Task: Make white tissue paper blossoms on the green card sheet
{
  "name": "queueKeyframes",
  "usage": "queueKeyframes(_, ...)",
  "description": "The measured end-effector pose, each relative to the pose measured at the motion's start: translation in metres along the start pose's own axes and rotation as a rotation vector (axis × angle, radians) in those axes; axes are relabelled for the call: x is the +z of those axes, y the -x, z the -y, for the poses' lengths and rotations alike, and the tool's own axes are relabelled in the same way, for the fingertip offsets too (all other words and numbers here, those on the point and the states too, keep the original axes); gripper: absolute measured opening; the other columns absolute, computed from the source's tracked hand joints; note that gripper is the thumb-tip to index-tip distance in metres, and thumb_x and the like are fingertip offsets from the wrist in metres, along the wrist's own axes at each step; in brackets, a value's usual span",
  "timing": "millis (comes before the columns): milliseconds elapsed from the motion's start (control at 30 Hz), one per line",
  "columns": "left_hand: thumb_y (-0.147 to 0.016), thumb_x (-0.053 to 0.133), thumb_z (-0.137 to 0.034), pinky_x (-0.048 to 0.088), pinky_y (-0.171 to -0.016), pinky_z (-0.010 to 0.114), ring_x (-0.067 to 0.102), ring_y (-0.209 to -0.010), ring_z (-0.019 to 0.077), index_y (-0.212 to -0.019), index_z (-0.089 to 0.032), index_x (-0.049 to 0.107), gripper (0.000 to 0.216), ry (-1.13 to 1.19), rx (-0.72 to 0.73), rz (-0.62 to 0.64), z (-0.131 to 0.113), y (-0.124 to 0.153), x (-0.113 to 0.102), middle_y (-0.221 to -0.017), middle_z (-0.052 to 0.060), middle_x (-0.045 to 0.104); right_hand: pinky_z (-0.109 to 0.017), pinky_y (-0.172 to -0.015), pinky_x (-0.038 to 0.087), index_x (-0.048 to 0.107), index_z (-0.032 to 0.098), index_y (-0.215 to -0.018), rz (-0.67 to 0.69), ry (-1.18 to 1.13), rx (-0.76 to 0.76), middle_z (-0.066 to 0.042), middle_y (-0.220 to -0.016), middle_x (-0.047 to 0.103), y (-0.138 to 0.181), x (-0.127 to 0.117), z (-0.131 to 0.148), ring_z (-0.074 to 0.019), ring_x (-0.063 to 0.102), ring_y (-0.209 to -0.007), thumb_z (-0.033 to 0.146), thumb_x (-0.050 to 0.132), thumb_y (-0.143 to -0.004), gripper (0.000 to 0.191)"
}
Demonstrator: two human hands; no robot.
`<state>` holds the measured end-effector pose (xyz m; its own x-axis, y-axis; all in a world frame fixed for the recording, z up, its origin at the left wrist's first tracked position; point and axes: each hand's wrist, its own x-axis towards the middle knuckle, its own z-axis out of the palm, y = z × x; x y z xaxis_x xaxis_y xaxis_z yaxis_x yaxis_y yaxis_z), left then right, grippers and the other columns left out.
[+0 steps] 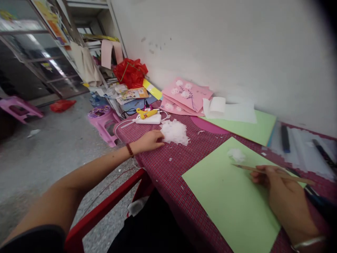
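Note:
My left hand (149, 142) rests at the near left edge of a pile of torn white tissue paper (174, 132). Its thumb and fingers are a little apart, with the fingertips at the tissue. In my right hand (281, 191) is a slim wooden paintbrush (247, 168), held like a pen with its dark tip pointing left. That tip hovers over or touches a light green sheet (223, 196); I cannot tell which. Just beyond the tip, a small white tissue tuft (236, 154) sits on the sheet.
A yellow glue gun (146, 113) lies on a white power strip (149, 119) beyond my left hand. Pink cards with white flowers (186, 93) and a tissue roll (217, 105) are by the wall. Markers (285, 138) lie right. A red chair (105, 207) stands beside the checked tablecloth (168, 168).

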<state>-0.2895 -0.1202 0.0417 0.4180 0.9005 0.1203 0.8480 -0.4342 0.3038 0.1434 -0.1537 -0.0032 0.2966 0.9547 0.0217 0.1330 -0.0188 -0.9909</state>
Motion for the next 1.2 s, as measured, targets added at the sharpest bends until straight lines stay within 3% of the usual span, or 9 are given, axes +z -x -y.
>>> queueKeyframes(133, -0.092, 0.048, -0.033, 0.044, -0.089, 0.034, 0.056, -0.095, 0.0203, -0.092, -0.014, 0.063, 0.024, -0.206, 0.025, -0.046, -0.003, 0.006, 0.018, -0.094, 0.009, 0.065, -0.044, -0.073, 0.045, 0.069, 0.024, -0.081, 0.034, -0.044, 0.014, -0.013, -0.081, 0.065, -0.005, -0.004, -0.011, -0.0172, 0.063, -0.067, 0.056, 0.069, -0.072, 0.033)
queueKeyframes(300, -0.093, 0.045, -0.028, 0.043, -0.088, 0.033, 0.057, -0.092, 0.019, -0.089, -0.014, 0.065, 0.025, -0.202, 0.017, -0.108, -0.001, 0.002, 0.025, -0.092, 0.009, 0.065, -0.045, -0.073, 0.044, 0.068, 0.023, -0.083, 0.042, -0.03, 0.002, -0.013, -0.082, 0.065, -0.003, -0.004, -0.009, -0.0172, 0.063, -0.068, 0.056, 0.067, -0.074, 0.034)
queueKeyframes(433, -0.089, 0.048, -0.023, 0.044, -0.078, 0.028, 0.057, -0.08, 0.0152, -0.081, -0.014, 0.065, 0.021, 0.045, -0.1, -0.196, 0.005, 0.001, 0.021, -0.084, 0.006, 0.064, -0.044, -0.072, 0.047, 0.067, 0.024, -0.081, 0.022, 0.026, 0.0, -0.012, -0.077, 0.065, 0.0, -0.001, -0.001, -0.0176, 0.061, -0.064, 0.056, 0.066, -0.074, 0.033)
queueKeyframes(600, -0.083, 0.054, -0.029, 0.039, -0.062, 0.023, 0.05, -0.064, 0.0099, -0.076, -0.013, 0.061, 0.019, 0.517, -0.343, -0.255, 0.001, 0.005, -0.014, -0.071, 0.001, 0.059, -0.043, -0.073, 0.049, 0.067, 0.025, -0.076, 0.004, 0.112, -0.006, -0.01, -0.072, 0.066, 0.003, 0.002, 0.009, -0.0206, 0.062, -0.064, 0.054, 0.062, -0.075, 0.03)
queueKeyframes(700, -0.077, 0.059, -0.03, 0.037, -0.061, 0.021, 0.048, -0.063, 0.008, -0.074, -0.013, 0.06, 0.017, 0.686, -0.314, -0.221, -0.017, -0.004, -0.036, -0.071, -0.001, 0.057, -0.04, -0.068, 0.049, 0.067, 0.024, -0.077, -0.022, 0.076, -0.027, -0.009, -0.069, 0.065, 0.005, 0.005, 0.009, -0.0197, 0.061, -0.062, 0.052, 0.062, -0.076, 0.029)
queueKeyframes(800, -0.071, 0.064, -0.027, 0.034, -0.057, 0.02, 0.045, -0.059, 0.0064, -0.073, -0.013, 0.058, 0.015, 0.779, -0.256, -0.175, -0.044, -0.029, -0.043, -0.067, -0.003, 0.054, -0.034, -0.063, 0.048, 0.065, 0.022, -0.079, -0.004, -0.018, -0.074, -0.005, -0.069, 0.064, 0.007, 0.007, 0.006, -0.0175, 0.06, -0.06, 0.053, 0.064, -0.077, 0.03)
queueKeyframes(1000, -0.066, 0.065, -0.015, 0.031, -0.052, 0.019, 0.043, -0.054, 0.0043, -0.072, -0.014, 0.053, 0.014, 1.04, -0.082, -0.006, -0.113, -0.107, -0.01, -0.063, -0.004, 0.052, -0.028, -0.058, 0.048, 0.064, 0.019, -0.086, 0.077, -0.081, -0.137, -0.003, -0.073, 0.068, 0.005, 0.009, 0.005, -0.0136, 0.059, -0.058, 0.044, 0.062, -0.083, 0.026)
queueKeyframes(1100, -0.069, 0.062, -0.013, 0.028, -0.05, 0.018, 0.041, -0.051, 0.0033, -0.085, -0.014, 0.056, 0.017, 1.091, -0.011, 0.099, -0.144, -0.136, 0.016, -0.062, -0.006, 0.05, -0.029, -0.06, 0.05, 0.064, 0.018, -0.085, 0.089, -0.041, -0.136, -0.004, -0.071, 0.069, 0.006, 0.009, 0.008, -0.0149, 0.062, -0.06, 0.043, 0.061, -0.084, 0.025)
queueKeyframes(1200, -0.068, 0.061, -0.01, 0.026, -0.048, 0.018, 0.038, -0.048, 0.0034, -0.097, -0.015, 0.055, 0.03, 1.063, -0.013, 0.187, -0.158, -0.156, 0.043, -0.059, -0.008, 0.048, -0.03, -0.06, 0.051, 0.065, 0.018, -0.084, 0.083, -0.01, -0.15, -0.003, -0.07, 0.068, 0.007, 0.01, 0.01, -0.0159, 0.063, -0.061, 0.042, 0.06, -0.085, 0.024)
